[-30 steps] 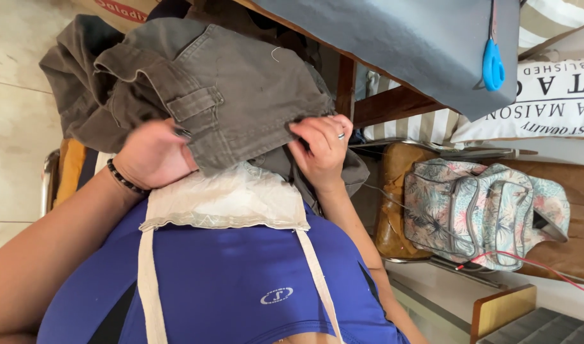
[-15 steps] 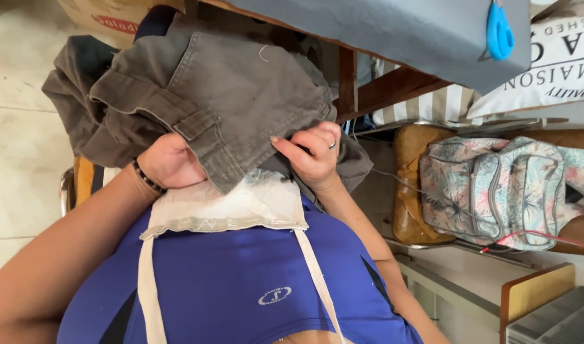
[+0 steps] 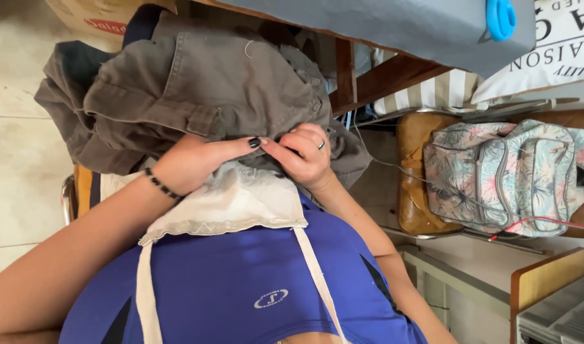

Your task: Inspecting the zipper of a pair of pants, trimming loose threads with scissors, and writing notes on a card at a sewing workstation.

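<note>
Tiled floor [image 3: 14,159], chair with floral backpack [image 3: 502,172] at right; grey-brown trousers [image 3: 202,95] bunched at chest; left hand [image 3: 193,162], right hand [image 3: 304,153] both pinching hem; step: handling fabric edge; next move needs firm grip.

Matt olive cotton trousers [image 3: 202,95], thin off-white woven apron [image 3: 228,204]

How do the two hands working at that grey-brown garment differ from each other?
The left hand wears a dark beaded bracelet at its wrist; the right hand wears a ring instead. The left hand stretches a finger out flat with dark nail polish showing, while the right hand's fingers are curled. Both pinch the grey-brown garment at its lower edge.
</note>
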